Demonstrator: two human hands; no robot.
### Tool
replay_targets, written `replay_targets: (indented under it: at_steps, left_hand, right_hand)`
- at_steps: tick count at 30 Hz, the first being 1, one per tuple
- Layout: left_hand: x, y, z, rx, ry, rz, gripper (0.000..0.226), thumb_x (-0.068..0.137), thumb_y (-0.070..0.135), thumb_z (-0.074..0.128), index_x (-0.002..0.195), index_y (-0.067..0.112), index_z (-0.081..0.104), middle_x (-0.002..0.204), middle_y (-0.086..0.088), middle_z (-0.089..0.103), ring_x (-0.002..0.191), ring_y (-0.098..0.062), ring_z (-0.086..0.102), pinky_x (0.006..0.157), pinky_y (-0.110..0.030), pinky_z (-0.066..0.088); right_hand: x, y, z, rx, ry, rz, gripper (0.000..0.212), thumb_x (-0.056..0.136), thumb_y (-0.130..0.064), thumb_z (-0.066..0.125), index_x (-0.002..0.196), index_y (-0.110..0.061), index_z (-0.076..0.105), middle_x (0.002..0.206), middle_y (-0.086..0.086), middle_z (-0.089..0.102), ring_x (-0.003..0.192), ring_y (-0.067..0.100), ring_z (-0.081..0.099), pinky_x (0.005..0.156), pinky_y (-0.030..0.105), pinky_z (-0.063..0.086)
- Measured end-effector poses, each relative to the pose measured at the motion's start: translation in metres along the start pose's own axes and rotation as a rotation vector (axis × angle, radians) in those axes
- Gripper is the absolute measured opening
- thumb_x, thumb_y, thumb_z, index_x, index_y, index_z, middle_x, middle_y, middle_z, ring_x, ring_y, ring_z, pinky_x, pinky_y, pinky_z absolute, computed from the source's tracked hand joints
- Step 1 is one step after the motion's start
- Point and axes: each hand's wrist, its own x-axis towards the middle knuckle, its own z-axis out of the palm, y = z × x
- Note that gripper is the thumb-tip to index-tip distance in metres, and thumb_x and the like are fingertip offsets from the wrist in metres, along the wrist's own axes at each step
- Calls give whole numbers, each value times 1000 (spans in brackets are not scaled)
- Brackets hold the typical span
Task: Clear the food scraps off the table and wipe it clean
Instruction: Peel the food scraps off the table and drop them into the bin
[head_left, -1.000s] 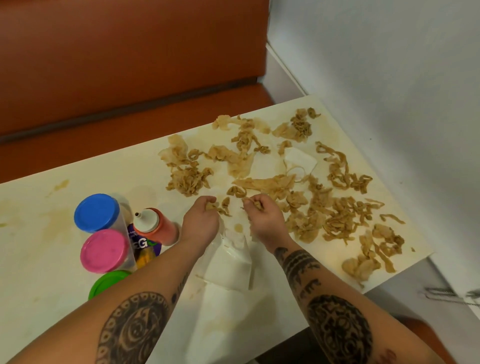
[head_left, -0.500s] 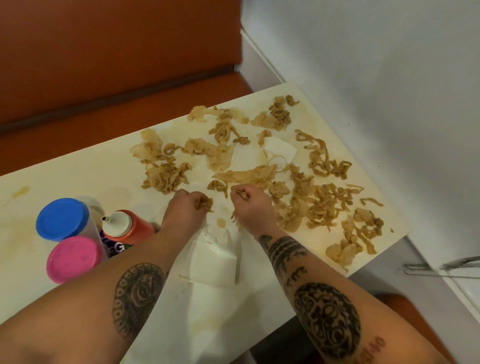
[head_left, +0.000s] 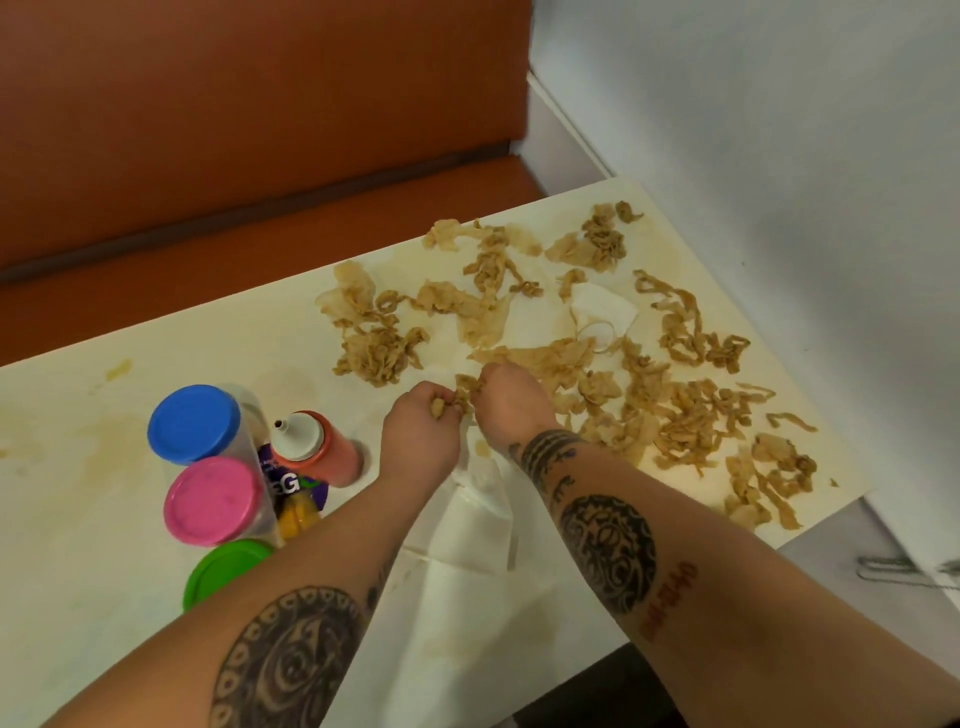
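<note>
Left hand (head_left: 420, 434) and right hand (head_left: 511, 402), fingers curled, each pinch brown food scraps (head_left: 691, 421) at mid-desk (head_left: 93, 525); further scraps litter the desk's right half. 3 lidded jars (head_left: 213, 501) stand at left.

We see tan scraps (head_left: 696, 421) on a cream, brown-stained table (head_left: 78, 545); blue lid (head_left: 193, 423), pink lid (head_left: 213, 500), green lid (head_left: 223, 571); orange bottle (head_left: 340, 460), white cap (head_left: 296, 435); black patterned tattoos (head_left: 608, 551) on both forearms (head_left: 737, 639).

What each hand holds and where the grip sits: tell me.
Left hand grips a small clump of food scraps in its curled fingers; right hand pinches another clump at its fingertips. Which part of each clump is held cannot be told.
</note>
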Motion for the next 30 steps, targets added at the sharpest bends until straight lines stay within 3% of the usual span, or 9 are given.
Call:
replay_targets:
  at_steps: [3, 7, 10, 12, 15, 19, 21, 26, 30]
  left_hand:
    - [-9, 2, -4, -53, 6, -8, 12, 98, 22, 61, 107, 18, 66, 105, 3, 66, 92, -15, 57, 74, -27, 38]
    - [-28, 10, -10, -98, -15, 13, 4, 98, 27, 62, 101, 24, 61, 93, 10, 62, 82, -13, 57, 65, -29, 39]
    - [-51, 15, -14, -126, -77, 72, 4, 98, 29, 63, 99, 26, 61, 91, 11, 63, 76, -6, 57, 60, -25, 41]
    - [-68, 17, -19, -135, -140, 114, 6, 97, 31, 63, 100, 26, 62, 94, 7, 67, 80, -16, 63, 66, -31, 47]
    - [-94, 16, -30, -107, -245, 187, 9, 97, 32, 64, 102, 25, 64, 97, 3, 69, 83, -21, 65, 76, -39, 54]
    - [-129, 10, -45, -108, -399, 234, 4, 94, 31, 67, 95, 28, 65, 95, 0, 69, 86, -26, 66, 84, -49, 57]
    - [-150, 7, -50, -75, -484, 260, 5, 93, 33, 68, 94, 29, 65, 98, 0, 70, 90, -26, 66, 86, -47, 57]
    - [-209, 1, -40, 24, -684, 338, 6, 92, 33, 69, 94, 28, 66, 102, -3, 70, 96, -28, 66, 87, -44, 57]
    - [-266, -2, -9, 155, -939, 403, 8, 91, 31, 68, 97, 26, 68, 97, -3, 70, 85, -24, 64, 73, -37, 51]
  right_hand:
    - [-17, -2, -12, 278, 38, 92, 23, 100, -29, 59, 89, -9, 58, 81, 3, 58, 79, 26, 59, 59, 31, 35]
    - [-57, 2, -34, 602, 131, 202, 26, 99, -38, 62, 109, -14, 65, 91, -3, 65, 81, 16, 61, 63, 27, 41]
    - [-107, 7, -42, 895, 227, 307, 18, 98, -36, 64, 97, -18, 63, 80, -4, 63, 66, 12, 55, 54, 21, 41]
    - [-144, 10, -40, 1038, 275, 400, 18, 98, -35, 64, 95, -18, 62, 80, 1, 62, 63, 14, 51, 50, 22, 39]
    - [-198, 14, -26, 1252, 340, 517, 25, 98, -39, 65, 103, -14, 66, 93, 6, 66, 74, 18, 57, 62, 31, 44]
    - [-266, 8, -6, 1502, 458, 638, 29, 102, -31, 60, 110, -4, 67, 73, 1, 64, 57, 9, 53, 49, 22, 41]
    - [-303, 2, 2, 1630, 543, 660, 28, 102, -23, 60, 115, 1, 64, 76, 1, 70, 54, 7, 52, 46, 19, 41]
    - [-387, 2, 26, 1601, 728, 741, 29, 100, -18, 62, 120, 2, 61, 79, 1, 73, 54, 6, 54, 44, 20, 36]
    - [-455, 18, 44, 1677, 938, 812, 20, 101, -11, 57, 120, -12, 59, 85, 9, 70, 58, 13, 57, 42, 18, 41]
